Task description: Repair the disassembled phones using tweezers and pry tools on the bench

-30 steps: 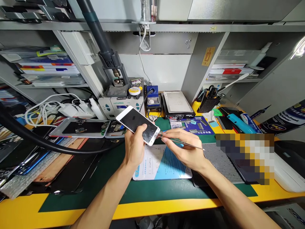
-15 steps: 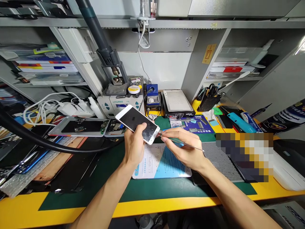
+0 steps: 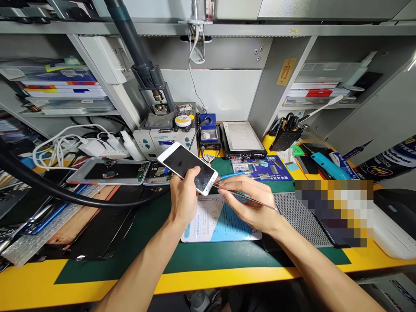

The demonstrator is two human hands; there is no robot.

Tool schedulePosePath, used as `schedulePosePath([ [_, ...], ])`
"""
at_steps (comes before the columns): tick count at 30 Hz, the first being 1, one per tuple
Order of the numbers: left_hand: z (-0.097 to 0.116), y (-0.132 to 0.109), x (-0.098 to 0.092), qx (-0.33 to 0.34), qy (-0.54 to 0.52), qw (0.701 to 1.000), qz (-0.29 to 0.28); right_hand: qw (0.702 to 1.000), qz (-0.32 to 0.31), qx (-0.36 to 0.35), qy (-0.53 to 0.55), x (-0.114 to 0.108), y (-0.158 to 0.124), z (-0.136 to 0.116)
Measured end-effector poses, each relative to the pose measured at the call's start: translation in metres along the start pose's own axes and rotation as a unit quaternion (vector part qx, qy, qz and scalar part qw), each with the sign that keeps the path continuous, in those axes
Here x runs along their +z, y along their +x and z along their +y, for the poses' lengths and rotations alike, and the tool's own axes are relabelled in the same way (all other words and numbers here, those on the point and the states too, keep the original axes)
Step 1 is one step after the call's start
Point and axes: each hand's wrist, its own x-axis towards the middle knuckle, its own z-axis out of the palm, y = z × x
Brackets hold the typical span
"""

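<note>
A white smartphone (image 3: 182, 161) with a dark screen is tilted in my left hand (image 3: 184, 190), whose thumb presses on the glass. My right hand (image 3: 250, 201) pinches a pair of metal tweezers (image 3: 256, 200). Their tips are at the phone's lower right end; whether they touch it I cannot tell. Below both hands lies a blue and white printed sheet (image 3: 208, 221) on the green mat. A blue-handled tool (image 3: 235, 174) lies just behind my right fingers.
An opened phone (image 3: 113, 171) with bare parts lies left, under a thick black hose (image 3: 81, 200). Behind stand a soldering iron holder (image 3: 208, 130) and a flat heating plate (image 3: 243, 136). Right are a grey perforated pad (image 3: 302, 221) and a black tool holder (image 3: 286, 138).
The tweezers and my right fingers have shifted very slightly at the phone's end. My left hand keeps the phone in nearly the same place.
</note>
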Motion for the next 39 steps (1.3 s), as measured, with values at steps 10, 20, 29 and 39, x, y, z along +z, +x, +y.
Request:
schedulePosePath([
  [10,-0.0001,-0.0002,0.0009,0.0,-0.003,1.0,0.003,1.0,0.001,0.006,-0.004,-0.0009,0.001,-0.0007],
  [20,0.0002,-0.0013,0.0017,-0.003,0.005,1.0,0.009,1.0,-0.004,0.03,-0.005,-0.0014,-0.0002,0.0028],
  [29,0.002,-0.0008,0.0006,-0.017,-0.006,1.0,-0.001,1.0,-0.011,0.027,0.003,-0.0027,-0.0004,0.001],
  [39,0.0007,0.0004,-0.0005,-0.013,-0.015,1.0,0.0,1.0,-0.011,0.024,0.006,-0.0021,0.0,0.0005],
])
